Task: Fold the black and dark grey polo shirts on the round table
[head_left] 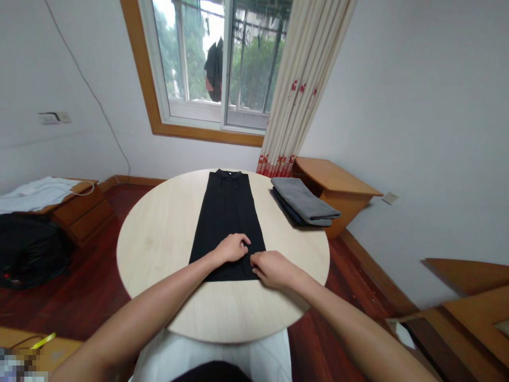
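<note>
The black garment (226, 209) lies flat on the tabletop (159, 239), its collar toward the window (254, 69). The left hand (234, 248) rests on it, fingers loosely curled; the right hand (271, 269), fingers bent, touches its lower right edge. Whether either pinches cloth cannot be told.

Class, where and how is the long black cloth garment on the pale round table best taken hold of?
Take the long black cloth garment probably by both corners of its straight hem, coming from the near side: it lies flat, hem nearest, collar farthest.
</note>
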